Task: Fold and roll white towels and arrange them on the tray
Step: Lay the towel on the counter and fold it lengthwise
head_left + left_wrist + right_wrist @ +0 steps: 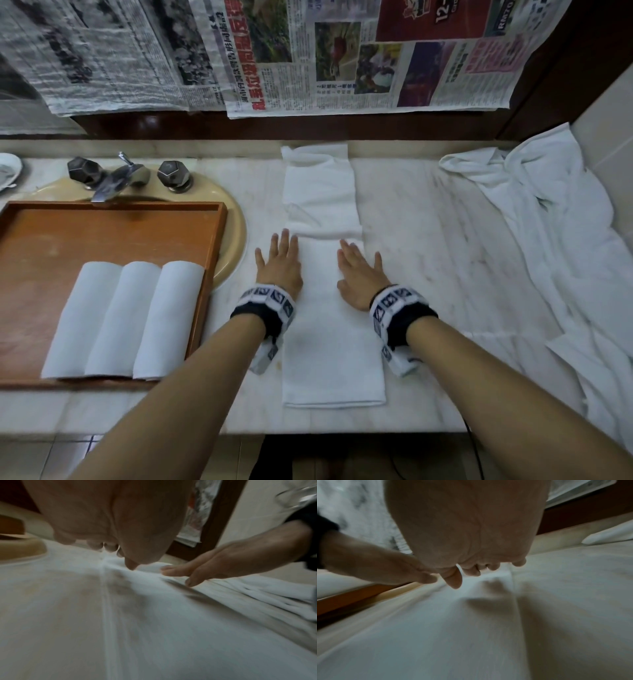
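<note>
From the head view, the folded towel (330,308) was laid out as a long strip on the marble counter (445,240), just right of the tray (219,246), probably so finished rolls could be slid straight over. Three rolled towels (123,320) were already lined up side by side in the tray's near end. Both hands were kept flat with fingers spread, the left hand (279,265) on the strip's tray-side edge and the right hand (359,274) on the far edge, likely to smooth it before rolling. More loose towels (534,219) were piled well away from the tray.

From the left wrist view, fingertips (111,547) were shown pressed onto cloth, a contact not clear from above.

From the right wrist view, the tray's rim (351,599) was seen just beyond the strip, and nothing was gripped.
</note>
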A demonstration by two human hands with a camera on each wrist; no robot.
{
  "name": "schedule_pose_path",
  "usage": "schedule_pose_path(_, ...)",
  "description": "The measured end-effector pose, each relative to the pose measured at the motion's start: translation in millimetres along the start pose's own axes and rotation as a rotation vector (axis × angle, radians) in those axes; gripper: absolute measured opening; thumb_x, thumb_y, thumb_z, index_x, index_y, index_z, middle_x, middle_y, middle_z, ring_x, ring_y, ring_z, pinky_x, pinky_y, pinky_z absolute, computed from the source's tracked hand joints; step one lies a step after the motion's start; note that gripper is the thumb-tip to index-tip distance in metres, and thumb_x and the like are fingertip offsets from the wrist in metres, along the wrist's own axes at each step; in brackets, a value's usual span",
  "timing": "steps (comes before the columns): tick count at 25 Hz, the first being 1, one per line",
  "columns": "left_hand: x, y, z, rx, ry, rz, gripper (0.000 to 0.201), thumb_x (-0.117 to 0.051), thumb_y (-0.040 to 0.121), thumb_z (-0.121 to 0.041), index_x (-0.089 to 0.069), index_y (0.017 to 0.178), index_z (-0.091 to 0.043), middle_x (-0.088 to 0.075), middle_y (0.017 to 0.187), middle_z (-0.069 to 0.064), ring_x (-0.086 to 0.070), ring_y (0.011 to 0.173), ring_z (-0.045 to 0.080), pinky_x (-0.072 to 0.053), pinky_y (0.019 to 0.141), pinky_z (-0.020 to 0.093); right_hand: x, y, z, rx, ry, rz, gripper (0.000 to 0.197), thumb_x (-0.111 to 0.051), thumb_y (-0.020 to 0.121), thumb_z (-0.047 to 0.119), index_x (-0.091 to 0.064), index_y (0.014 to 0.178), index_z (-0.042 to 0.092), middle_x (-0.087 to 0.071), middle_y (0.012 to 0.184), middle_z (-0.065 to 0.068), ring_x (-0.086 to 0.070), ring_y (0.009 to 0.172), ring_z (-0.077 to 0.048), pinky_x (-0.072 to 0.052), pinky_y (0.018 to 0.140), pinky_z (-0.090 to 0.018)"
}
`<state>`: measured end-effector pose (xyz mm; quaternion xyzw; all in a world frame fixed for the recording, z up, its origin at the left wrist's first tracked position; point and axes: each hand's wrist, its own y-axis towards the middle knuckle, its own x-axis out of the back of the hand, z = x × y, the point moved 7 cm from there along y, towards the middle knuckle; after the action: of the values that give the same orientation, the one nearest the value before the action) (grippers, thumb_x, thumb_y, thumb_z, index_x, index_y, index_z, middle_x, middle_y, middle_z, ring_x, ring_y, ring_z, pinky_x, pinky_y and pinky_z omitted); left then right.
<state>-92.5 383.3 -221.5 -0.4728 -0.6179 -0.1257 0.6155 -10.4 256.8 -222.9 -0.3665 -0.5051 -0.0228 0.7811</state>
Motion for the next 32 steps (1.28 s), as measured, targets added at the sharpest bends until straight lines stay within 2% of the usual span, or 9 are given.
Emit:
schedule_pose_path(4,-62,-87,-14,-0.303,0.093,0.058,0.059,-0.021,0.106,-0.027,0.013,0.153,-0.021,0.025,0.157,-0.008,0.019,0.147,0.015,0.002,0.119,0.051,-67,-56,-3,0.029,-0.065,-0.001,0.069,-0.024,0.103,0.042,0.016,0.152,0.015,0.030,0.156,0.003,0.022,0.146,-0.013,0.007,0.115,-0.060)
schedule_pose_path(8,-61,-95,39,0.081,-0.037,0.015,0.058,-0.016,0.105,-0.033,0.012,0.153,-0.016,0.023,0.159,-0.002,0.019,0.147,0.019,0.009,0.118,0.053,-73,-78,-42,-0.248,0.046,-0.032,0.069,-0.016,0.103,0.046,0.022,0.149,0.013,0.035,0.154,0.000,0.027,0.144,-0.017,0.014,0.112,-0.061)
schedule_pose_path(12,-97,-132,-31,-0.323,0.075,0.045,0.059,-0.004,0.102,-0.043,0.015,0.153,-0.020,0.024,0.159,-0.005,0.021,0.146,0.016,0.004,0.120,0.050,-104,-99,16,0.054,-0.052,-0.108,0.067,-0.017,0.103,0.047,0.018,0.151,0.018,0.035,0.152,0.007,0.027,0.144,-0.013,0.006,0.114,-0.062)
schedule_pose_path(18,-102,-141,12,-0.197,0.104,-0.008,0.060,-0.009,0.101,-0.047,0.011,0.154,-0.026,0.022,0.158,-0.012,0.018,0.147,0.014,0.010,0.117,0.052,-113,-114,-11,-0.031,-0.078,-0.157,0.066,-0.017,0.102,0.048,0.017,0.152,0.021,0.033,0.155,0.008,0.028,0.144,-0.014,0.011,0.113,-0.063)
schedule_pose_path(22,-78,-128,5,-0.185,0.014,0.004,0.057,-0.038,0.103,-0.033,-0.018,0.154,-0.020,-0.007,0.163,-0.005,-0.007,0.149,0.021,-0.009,0.118,0.050,-84,-117,5,0.057,-0.027,-0.322,0.054,-0.042,0.100,0.040,-0.032,0.148,0.018,-0.021,0.159,-0.002,-0.013,0.146,-0.022,-0.009,0.117,-0.054)
schedule_pose_path(24,-56,-136,1,-0.229,-0.173,-0.138,0.037,-0.053,0.098,-0.028,-0.054,0.134,-0.018,-0.051,0.141,0.002,-0.045,0.131,0.023,-0.037,0.107,0.040,-80,-124,12,0.159,0.182,-0.367,0.034,-0.058,0.092,0.040,-0.060,0.119,0.020,-0.059,0.120,-0.001,-0.049,0.114,-0.018,-0.040,0.099,-0.038)
schedule_pose_path(26,-54,-149,-5,-0.342,-0.244,-0.149,0.024,-0.062,0.092,-0.037,-0.070,0.106,-0.019,-0.068,0.104,-0.001,-0.061,0.095,0.018,-0.048,0.083,0.034,-92,-132,16,0.229,0.291,-0.261,0.033,-0.069,0.081,0.049,-0.064,0.102,0.023,-0.060,0.099,0.004,-0.052,0.093,-0.012,-0.045,0.083,-0.030)
schedule_pose_path(29,-79,-168,-5,-0.434,-0.107,0.006,0.052,-0.063,0.071,-0.069,-0.071,0.091,-0.022,-0.063,0.087,-0.007,-0.054,0.080,0.011,-0.044,0.071,0.027,-105,-138,15,0.304,0.200,-0.218,0.041,-0.075,0.072,0.049,-0.062,0.100,0.022,-0.056,0.100,0.007,-0.048,0.096,-0.010,-0.043,0.081,-0.027)
schedule_pose_path(32,-80,-169,1,-0.444,-0.074,-0.009,0.031,-0.073,0.071,-0.043,-0.071,0.092,-0.019,-0.063,0.088,-0.006,-0.052,0.081,0.012,-0.041,0.072,0.024,-104,-143,11,0.338,0.201,-0.265,0.022,-0.071,0.077,0.031,-0.067,0.094,0.017,-0.059,0.095,0.005,-0.050,0.094,-0.013,-0.045,0.083,-0.032)
